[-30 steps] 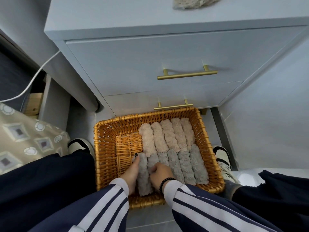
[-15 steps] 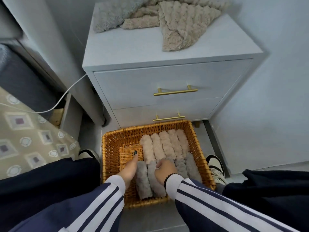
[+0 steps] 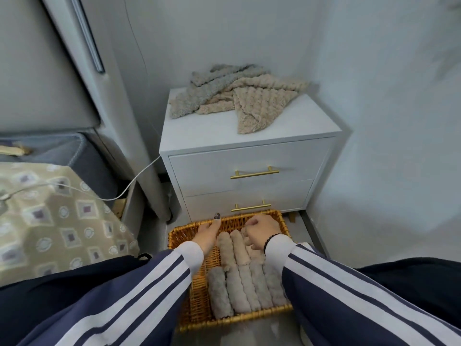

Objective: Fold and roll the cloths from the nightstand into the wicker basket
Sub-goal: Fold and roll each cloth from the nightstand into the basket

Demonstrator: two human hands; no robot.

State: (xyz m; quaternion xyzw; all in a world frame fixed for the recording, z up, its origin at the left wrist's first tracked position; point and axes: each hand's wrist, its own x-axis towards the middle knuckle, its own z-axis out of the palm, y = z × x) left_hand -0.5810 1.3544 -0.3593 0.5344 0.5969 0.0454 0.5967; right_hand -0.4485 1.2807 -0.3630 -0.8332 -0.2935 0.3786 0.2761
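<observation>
Walls are closing in behind and right of the white nightstand (image 3: 249, 136), whose surface is carrying loose cloths (image 3: 239, 101) at its back. Before it on the floor, the wicker basket (image 3: 189, 303) is holding rolled cloths (image 3: 239, 288), long axes running front-to-back. Left hand (image 3: 207, 233) is hovering relaxed over the far rim; right hand (image 3: 263, 231) is curling, its grasp unclear.

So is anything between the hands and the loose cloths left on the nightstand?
Nothing visible. Both hands, left hand and right hand, are over the wicker basket; the loose cloths lie unobstructed on the nightstand.
</observation>
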